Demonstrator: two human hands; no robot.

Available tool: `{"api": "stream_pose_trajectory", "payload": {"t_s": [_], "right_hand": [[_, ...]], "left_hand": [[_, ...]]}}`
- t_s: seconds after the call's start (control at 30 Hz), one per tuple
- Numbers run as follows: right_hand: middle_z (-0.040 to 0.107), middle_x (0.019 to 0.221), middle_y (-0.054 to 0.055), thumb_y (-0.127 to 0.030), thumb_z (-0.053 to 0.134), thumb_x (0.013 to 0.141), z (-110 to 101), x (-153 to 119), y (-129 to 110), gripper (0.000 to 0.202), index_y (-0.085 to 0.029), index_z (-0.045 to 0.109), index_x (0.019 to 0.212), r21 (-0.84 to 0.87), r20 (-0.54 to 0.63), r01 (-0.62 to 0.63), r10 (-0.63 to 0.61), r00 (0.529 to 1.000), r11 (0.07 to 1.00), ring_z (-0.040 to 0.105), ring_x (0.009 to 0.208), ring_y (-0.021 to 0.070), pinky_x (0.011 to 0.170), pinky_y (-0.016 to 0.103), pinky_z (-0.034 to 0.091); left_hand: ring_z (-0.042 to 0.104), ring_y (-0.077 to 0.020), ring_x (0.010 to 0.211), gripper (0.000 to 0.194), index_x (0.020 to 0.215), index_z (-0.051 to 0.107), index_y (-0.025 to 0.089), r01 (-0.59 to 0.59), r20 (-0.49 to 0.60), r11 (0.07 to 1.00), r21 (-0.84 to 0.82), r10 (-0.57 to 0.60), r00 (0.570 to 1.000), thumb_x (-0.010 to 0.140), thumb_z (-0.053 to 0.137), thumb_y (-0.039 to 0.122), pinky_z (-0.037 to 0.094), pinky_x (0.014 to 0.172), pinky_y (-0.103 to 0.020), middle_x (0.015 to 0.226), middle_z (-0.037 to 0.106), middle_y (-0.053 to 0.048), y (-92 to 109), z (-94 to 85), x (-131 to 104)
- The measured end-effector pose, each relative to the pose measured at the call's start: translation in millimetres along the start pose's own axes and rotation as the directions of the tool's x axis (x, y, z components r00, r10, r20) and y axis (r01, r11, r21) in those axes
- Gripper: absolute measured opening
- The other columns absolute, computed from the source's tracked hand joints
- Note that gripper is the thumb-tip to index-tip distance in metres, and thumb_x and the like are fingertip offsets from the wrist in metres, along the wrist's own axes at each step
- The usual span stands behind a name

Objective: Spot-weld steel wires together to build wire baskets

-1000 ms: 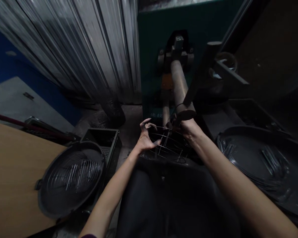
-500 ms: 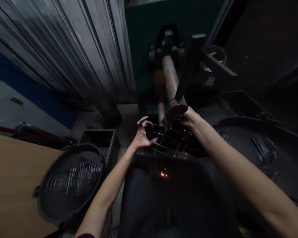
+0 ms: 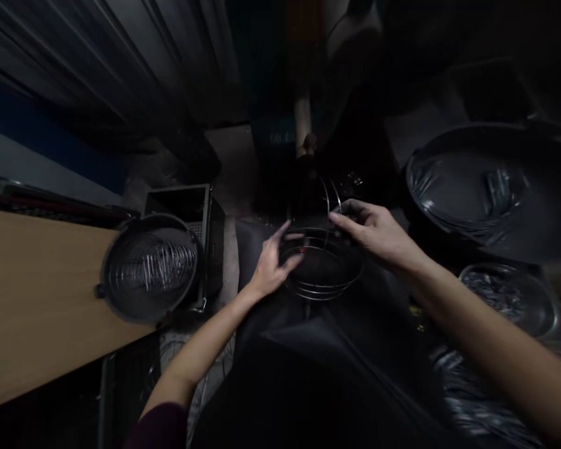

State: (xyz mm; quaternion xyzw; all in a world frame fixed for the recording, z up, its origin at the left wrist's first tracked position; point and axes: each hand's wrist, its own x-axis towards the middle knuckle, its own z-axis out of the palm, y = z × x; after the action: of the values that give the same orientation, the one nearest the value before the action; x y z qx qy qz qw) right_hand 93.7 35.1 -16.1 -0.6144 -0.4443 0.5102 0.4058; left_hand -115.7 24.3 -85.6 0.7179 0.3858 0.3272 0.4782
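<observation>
A round wire frame (image 3: 325, 298), made of thin metal rings, rests low over my dark-covered lap. On its left side is my left hand (image 3: 268, 265), fingers and thumb stretched apart around the rings; whether it touches them is blurred. My right hand (image 3: 378, 234) pinches thin curved wires (image 3: 328, 193) between thumb and fingers above the frame's right side. I cannot tell whether these wires are joined to the frame. A small red glow (image 3: 302, 251) shows inside the rings. Beyond the hands, the machine's lower metal rod (image 3: 303, 121) points toward me.
To the left, a round black tub (image 3: 107, 268) holds wire rings and rods, beside a dark plastic crate (image 3: 208, 240). A large black pan (image 3: 414, 181) with bent metal pieces stands right. Below it, a clear bowl (image 3: 549, 305) contains small metal parts. A tan board (image 3: 42, 299) lies far left.
Both hands and the wire frame have come away from the machine's rods toward my lap. The view has tilted down, and the bright sparks have dwindled to a small red glow.
</observation>
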Motion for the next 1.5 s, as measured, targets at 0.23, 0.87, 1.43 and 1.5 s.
{"api": "stream_pose_trajectory", "payload": {"t_s": [0.23,0.87,1.43,1.5], "right_hand": [[0.060,0.070,0.002,-0.048,0.070,0.071,5,-3,-3,0.031,-0.019,0.061,0.075,-0.166,0.015,0.117,-0.116,0.993,0.979,0.054,0.062,0.0152,0.054,0.025,0.043],[0.062,0.118,0.006,-0.034,0.043,0.092,-59,-15,-32,0.034,-0.025,0.059,0.121,-0.647,0.209,0.572,-0.604,0.769,0.504,0.059,0.107,0.0232,0.092,0.038,0.047],[0.068,0.084,0.010,-0.037,0.035,0.095,-38,-29,2,0.037,-0.016,0.065,0.098,-0.815,0.239,0.446,-0.486,0.841,0.370,0.065,0.073,0.0225,0.064,0.030,0.046],[0.070,0.082,0.009,-0.036,0.035,0.094,-38,-27,28,0.036,-0.016,0.065,0.099,-0.809,0.248,0.418,-0.405,0.880,0.412,0.065,0.069,0.0224,0.063,0.030,0.046]], "left_hand": [[0.062,-0.0133,0.069,0.064,0.139,0.030,0.023,0.264,0.086,0.913,-0.312,-0.250,0.965,0.084,0.060,0.036,0.047,0.080,-0.029,0.065,0.062,0.004,55,9.7,33],[0.022,-0.0037,0.045,0.039,0.094,0.065,0.011,0.380,0.272,0.795,-0.473,-0.278,0.921,0.086,0.054,0.048,0.019,0.042,-0.018,0.053,0.025,0.008,111,-39.9,24],[0.026,-0.0045,0.037,0.041,0.083,0.061,0.013,0.381,0.243,0.904,-0.193,-0.332,0.912,0.086,0.049,0.051,0.024,0.042,-0.017,0.046,0.030,0.008,73,-62.1,43],[0.045,-0.0084,0.048,0.036,0.087,0.063,0.014,0.268,0.133,0.960,0.082,-0.277,0.952,0.090,0.044,0.045,0.033,0.049,-0.019,0.055,0.049,0.003,48,-42.9,39]]}}
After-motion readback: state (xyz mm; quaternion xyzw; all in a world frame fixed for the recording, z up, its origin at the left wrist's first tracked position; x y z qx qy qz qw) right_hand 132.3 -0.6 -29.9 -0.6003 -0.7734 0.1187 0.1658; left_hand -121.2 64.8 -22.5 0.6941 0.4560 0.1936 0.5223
